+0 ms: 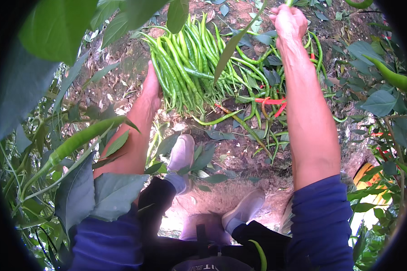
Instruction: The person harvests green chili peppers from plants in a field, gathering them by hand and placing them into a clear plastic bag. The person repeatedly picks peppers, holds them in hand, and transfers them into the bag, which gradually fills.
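Note:
A big heap of long green chili peppers (186, 64) lies on the bare soil in front of me, most of them lined up side by side. My left hand (151, 83) rests on edge against the heap's left side; its fingers are largely hidden by the peppers. Raised at the top right, my right hand (289, 22) is closed around a green chili pepper (289, 2), of which only a bit shows above the fist. Between my forearms lie looser green peppers and a few red chili peppers (269, 101), mixed with leaves.
Pepper plants with leaves (118, 193) crowd both sides, some leaves close to the camera. A green pepper (84, 139) hangs at the left, another (393, 76) at the right. My shoes (181, 152) stand on soil below the heap. Something orange and black (368, 176) shows at the right.

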